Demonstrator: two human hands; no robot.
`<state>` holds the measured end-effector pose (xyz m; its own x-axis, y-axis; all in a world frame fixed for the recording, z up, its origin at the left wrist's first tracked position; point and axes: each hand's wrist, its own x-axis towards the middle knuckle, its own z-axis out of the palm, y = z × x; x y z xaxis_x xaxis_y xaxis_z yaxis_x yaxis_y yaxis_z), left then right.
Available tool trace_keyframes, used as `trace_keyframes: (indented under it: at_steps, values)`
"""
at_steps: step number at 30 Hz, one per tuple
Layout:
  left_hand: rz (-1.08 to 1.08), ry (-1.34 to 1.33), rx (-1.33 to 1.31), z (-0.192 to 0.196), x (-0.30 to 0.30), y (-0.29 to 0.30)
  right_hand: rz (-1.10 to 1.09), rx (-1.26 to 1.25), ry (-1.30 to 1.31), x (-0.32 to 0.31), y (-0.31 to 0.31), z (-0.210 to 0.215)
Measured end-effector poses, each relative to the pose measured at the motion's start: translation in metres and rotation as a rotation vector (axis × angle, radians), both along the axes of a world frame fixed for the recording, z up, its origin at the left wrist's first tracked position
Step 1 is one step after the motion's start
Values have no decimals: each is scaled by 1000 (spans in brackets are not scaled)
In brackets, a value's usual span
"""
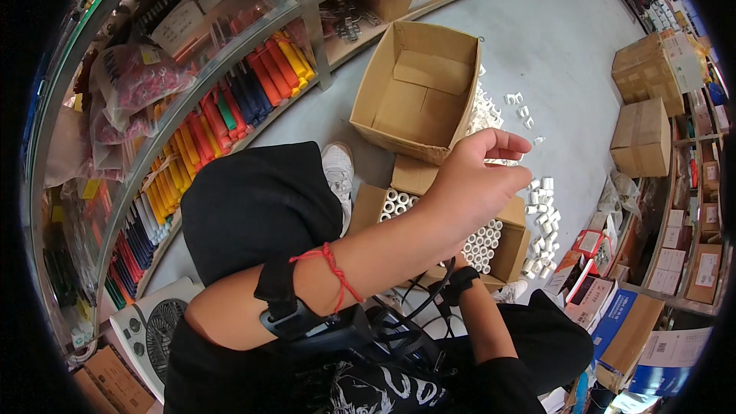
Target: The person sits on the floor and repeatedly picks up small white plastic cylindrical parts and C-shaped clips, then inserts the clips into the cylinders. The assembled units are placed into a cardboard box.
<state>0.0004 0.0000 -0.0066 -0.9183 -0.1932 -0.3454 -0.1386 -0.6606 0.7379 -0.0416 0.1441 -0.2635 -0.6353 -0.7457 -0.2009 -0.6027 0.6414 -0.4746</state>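
Seems to be boxing tubes [547, 183] with left hand [488, 167] parted, nothing visibly grasped — cannot tell the grip of right hand [459, 258] — and likely needs to gather loose ones next.

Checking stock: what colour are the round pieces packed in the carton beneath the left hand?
White: the round pieces show best in the head view.

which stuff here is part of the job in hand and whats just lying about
Seemingly part of the job:
loose white fittings
low carton packed with white fittings
probably the big open carton

Just lying about:
coloured bundles
fan
brown cartons at right
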Motion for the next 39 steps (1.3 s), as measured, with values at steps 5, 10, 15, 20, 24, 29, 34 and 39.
trace_keyframes:
  at_steps: [5,10,15,20,24,29,34,39]
  values:
    - [-1,0,-13,-1,0,1,-199,-54,-44,6,10,-8]
    - [6,-3,-40,-4,0,2,-270,-50,-117,13,3,-5]
    - [3,-14,-46,-3,0,1,-298,-79,-153,15,1,-7]
    - [-4,0,-54,-6,-1,2,-307,-54,-166,16,2,-9]
    - [-1,-38,-97,-4,-4,1,-227,-169,-15,15,5,-1]
    - [-1,-56,-106,-5,-5,2,56,-265,257,17,4,26]
    - [-15,-68,-140,-10,-7,1,107,2,245,21,9,21]
    - [-38,-74,-165,-9,-10,2,161,191,235,21,18,-5]
